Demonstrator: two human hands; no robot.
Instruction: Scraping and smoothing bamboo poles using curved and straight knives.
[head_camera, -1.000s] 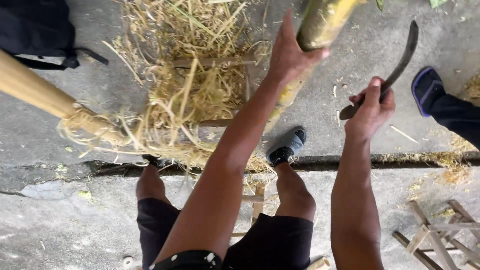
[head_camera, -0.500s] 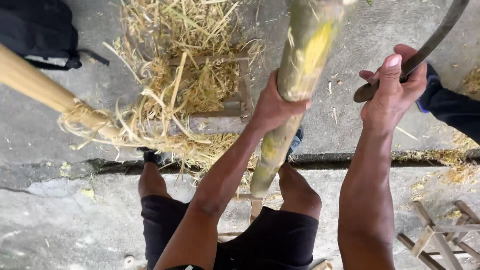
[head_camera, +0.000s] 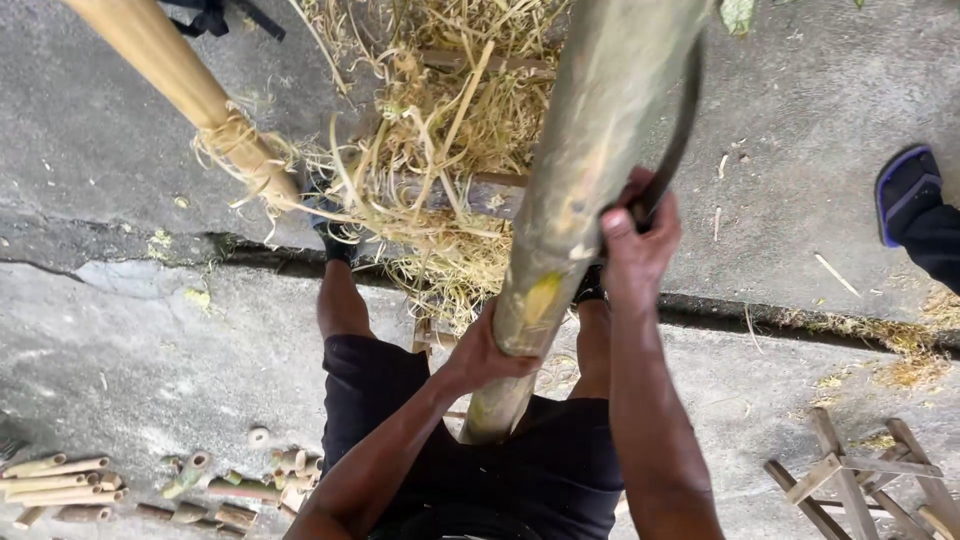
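Shavings (head_camera: 440, 190) already heap the concrete and cut bamboo sections (head_camera: 150, 485) lie aside, yet most of the green bamboo pole (head_camera: 590, 190) looks unstripped. Left hand (head_camera: 490, 355) clamps it upright between the knees; right hand (head_camera: 635, 235) grips a curved knife (head_camera: 680, 130) against it.

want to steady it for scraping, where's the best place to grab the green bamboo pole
Grip the green bamboo pole low on its shaft, from the left side, where the left hand wraps it. It stands tilted between the knees, and the right hand works the curved blade along the right.
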